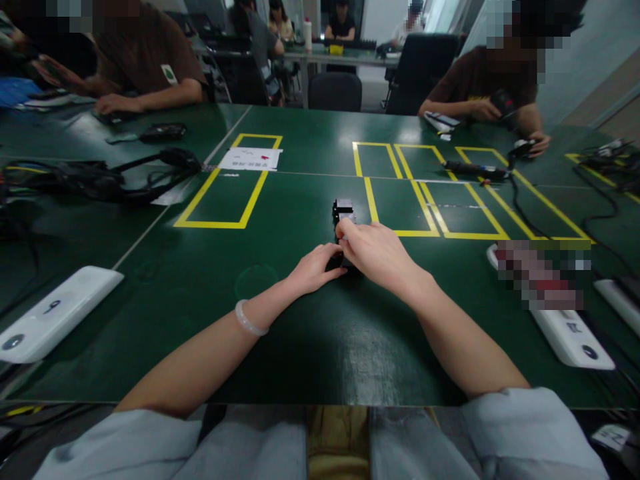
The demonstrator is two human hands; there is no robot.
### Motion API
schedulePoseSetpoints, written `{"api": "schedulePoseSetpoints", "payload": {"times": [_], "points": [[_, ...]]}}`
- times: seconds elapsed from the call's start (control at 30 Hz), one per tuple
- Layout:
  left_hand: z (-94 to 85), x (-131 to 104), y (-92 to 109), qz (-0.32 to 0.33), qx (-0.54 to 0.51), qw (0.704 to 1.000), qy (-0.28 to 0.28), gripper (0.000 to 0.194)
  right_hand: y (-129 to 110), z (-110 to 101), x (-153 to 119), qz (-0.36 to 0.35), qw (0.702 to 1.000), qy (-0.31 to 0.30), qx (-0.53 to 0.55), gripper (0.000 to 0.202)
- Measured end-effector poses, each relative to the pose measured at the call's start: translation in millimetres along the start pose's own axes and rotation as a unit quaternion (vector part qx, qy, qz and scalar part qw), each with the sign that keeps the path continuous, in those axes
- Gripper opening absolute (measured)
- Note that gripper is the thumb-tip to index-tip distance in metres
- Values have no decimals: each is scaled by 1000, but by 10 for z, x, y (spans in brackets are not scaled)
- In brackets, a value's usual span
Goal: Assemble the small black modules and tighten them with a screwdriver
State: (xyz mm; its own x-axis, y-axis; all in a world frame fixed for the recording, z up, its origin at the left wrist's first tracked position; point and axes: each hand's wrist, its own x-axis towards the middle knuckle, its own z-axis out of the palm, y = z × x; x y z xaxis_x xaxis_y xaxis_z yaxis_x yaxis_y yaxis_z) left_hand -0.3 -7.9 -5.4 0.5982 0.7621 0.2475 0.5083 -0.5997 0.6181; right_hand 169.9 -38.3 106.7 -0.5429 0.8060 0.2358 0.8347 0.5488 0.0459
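A small black and silver device [343, 205] stands on the green table in front of me, its near part covered by my hands. My left hand [316, 268] grips its near left side between thumb and fingers. My right hand [377, 252] lies over the top, fingers bent and pinched against it. What exactly the right fingertips hold is hidden behind the hand.
Yellow tape outlines [406, 233] mark the green table [295, 353]. White numbered bars [60, 313] lie on both sides. A paper sheet [251, 159], black cables [145, 177] and a black rod-shaped tool [475, 171] lie farther off. Co-workers sit across the table.
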Motion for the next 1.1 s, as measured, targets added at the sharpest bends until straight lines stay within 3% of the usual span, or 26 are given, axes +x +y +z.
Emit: {"api": "schedulePoseSetpoints", "payload": {"times": [1.1], "points": [[1,-1,-2,-15,11,1000,-3,40,-20,-29,-13,18,1000,-5,6,24]]}}
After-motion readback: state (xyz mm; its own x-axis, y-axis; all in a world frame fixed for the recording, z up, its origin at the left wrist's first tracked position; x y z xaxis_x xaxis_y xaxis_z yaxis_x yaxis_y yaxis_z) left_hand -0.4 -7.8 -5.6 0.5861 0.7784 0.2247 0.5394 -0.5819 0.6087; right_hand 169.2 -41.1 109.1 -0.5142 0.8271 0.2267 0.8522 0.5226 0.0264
